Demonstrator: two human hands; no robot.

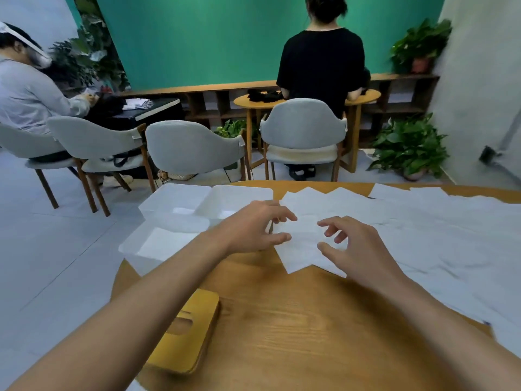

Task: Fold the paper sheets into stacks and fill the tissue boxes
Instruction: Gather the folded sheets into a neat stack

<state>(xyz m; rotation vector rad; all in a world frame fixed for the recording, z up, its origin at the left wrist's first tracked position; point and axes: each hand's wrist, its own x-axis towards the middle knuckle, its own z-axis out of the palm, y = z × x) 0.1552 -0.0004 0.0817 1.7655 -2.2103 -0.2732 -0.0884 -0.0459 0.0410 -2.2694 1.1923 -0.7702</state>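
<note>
A small pile of white paper sheets (303,249) lies fanned on the round wooden table (282,320). My left hand (253,227) pinches the pile's left edge between thumb and fingers. My right hand (355,246) hovers over the pile's right side, fingers curled and apart, thumb touching the paper. More white sheets (423,221) are spread across the table's far and right parts. Three translucent white tissue boxes stand at the left edge: the near one (132,249) holds a folded stack, while two others (169,203) (239,198) sit behind it.
A yellow wooden box lid (189,331) with an oval slot lies at the table's near left edge, under my left forearm. Beyond the table stand grey chairs (194,148), two seated people at other tables, and potted plants (408,148) on the floor.
</note>
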